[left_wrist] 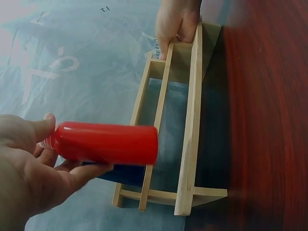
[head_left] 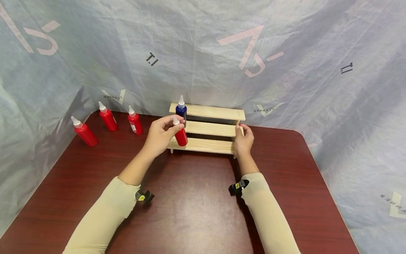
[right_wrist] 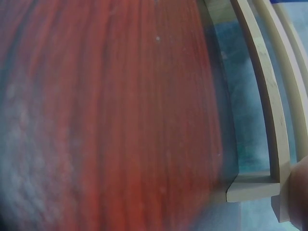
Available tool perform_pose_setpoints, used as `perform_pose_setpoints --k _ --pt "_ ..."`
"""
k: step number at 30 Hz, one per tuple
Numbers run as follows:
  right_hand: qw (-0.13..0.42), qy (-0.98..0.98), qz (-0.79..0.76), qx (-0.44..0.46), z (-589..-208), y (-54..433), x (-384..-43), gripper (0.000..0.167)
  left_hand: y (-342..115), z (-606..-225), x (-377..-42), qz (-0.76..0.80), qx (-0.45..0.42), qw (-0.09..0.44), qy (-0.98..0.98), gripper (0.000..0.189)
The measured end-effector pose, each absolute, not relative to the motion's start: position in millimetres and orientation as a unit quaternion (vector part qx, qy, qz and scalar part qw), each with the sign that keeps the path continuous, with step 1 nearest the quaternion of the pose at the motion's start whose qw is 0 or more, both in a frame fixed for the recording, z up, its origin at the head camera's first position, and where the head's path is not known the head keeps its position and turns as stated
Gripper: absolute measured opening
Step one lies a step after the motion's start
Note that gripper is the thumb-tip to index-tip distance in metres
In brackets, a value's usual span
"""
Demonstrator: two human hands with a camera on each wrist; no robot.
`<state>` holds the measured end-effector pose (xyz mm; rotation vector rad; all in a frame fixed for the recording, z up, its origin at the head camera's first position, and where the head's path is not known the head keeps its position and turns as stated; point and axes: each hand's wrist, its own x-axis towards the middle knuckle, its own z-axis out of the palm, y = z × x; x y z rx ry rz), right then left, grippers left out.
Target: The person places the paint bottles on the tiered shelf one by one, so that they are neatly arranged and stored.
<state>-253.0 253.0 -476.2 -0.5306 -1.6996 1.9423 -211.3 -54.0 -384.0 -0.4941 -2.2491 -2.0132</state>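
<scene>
My left hand (head_left: 161, 135) pinches a red squeeze bottle (head_left: 182, 137) near its white pointed nozzle, thumb on one side and fingers on the other. The bottle hangs upright, a little tilted, in front of the left end of a three-step wooden rack (head_left: 209, 144). Seen from the left wrist, the red bottle (left_wrist: 108, 143) overlaps the rack's slats. Behind it a blue bottle (head_left: 181, 110) with a white nozzle stands at the rack's left end, its lower part partly hidden. At the opposite end, my right hand (head_left: 244, 140) grips the side of the rack.
Several more red bottles stand to the left: one nearest the left edge (head_left: 86, 135), one by the back corner (head_left: 109, 120), one closer to the rack (head_left: 135, 121). A grey printed cloth (head_left: 196, 53) hangs behind the dark red table (head_left: 196, 208).
</scene>
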Motion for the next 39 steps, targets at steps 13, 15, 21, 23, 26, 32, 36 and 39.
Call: perform_pose_setpoints --k 13,15,21,23,26,32,36,39 --pt "0.238 -0.634 0.706 -0.207 -477 254 -249 0.033 -39 -383 -214 -0.659 -0.174 0.032 -0.731 0.024" --pt "0.238 -0.634 0.706 -0.206 -477 255 -250 0.034 -36 -383 -214 -0.657 -0.177 0.035 -0.732 0.023" --pt "0.24 -0.635 0.706 -0.202 -477 255 -251 0.035 -28 -383 -217 -0.656 -0.183 0.041 -0.731 0.019" --pt "0.242 -0.633 0.707 -0.202 -477 255 -251 0.033 -25 -383 -217 -0.658 -0.185 0.039 -0.729 0.02" --pt "0.246 -0.63 0.71 -0.2 -476 253 -251 0.031 -21 -382 -219 -0.661 -0.188 0.039 -0.725 0.019" --pt "0.251 -0.624 0.714 -0.195 -475 253 -251 0.03 -13 -382 -224 -0.653 -0.201 0.058 -0.728 0.017" --pt "0.251 -0.626 0.712 -0.195 -475 252 -251 0.03 -8 -383 -228 -0.651 -0.206 0.066 -0.728 0.014" --pt "0.249 -0.626 0.714 -0.192 -474 252 -251 0.031 -5 -383 -230 -0.652 -0.208 0.071 -0.726 0.013"
